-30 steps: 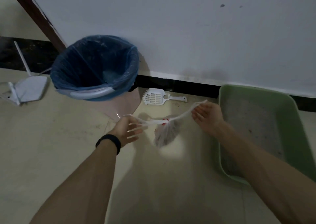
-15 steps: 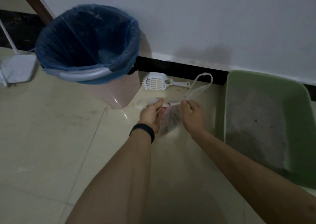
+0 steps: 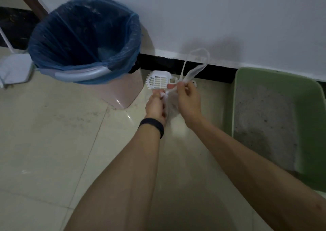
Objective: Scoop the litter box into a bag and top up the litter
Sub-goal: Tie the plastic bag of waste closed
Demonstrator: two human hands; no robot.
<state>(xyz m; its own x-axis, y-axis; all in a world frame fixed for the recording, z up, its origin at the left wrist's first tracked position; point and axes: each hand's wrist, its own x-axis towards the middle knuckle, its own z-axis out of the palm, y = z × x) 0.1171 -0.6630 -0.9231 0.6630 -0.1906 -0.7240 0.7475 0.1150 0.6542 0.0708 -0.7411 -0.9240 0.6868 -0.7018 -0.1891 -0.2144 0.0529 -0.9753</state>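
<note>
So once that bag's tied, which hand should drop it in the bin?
Probably the left hand: it grips the bag by its neck, nearer the bin; the right hand only pinches a handle loop, on the litter box side.

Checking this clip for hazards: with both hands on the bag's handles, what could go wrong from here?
1. The left hand and right hand pinch only the thin handles of the plastic bag; a slipped grip or a torn handle could spill waste onto the tiled floor.
2. The scoop lies on the floor just beyond the hands, beside the bin; a swinging bag might knock it.
</note>
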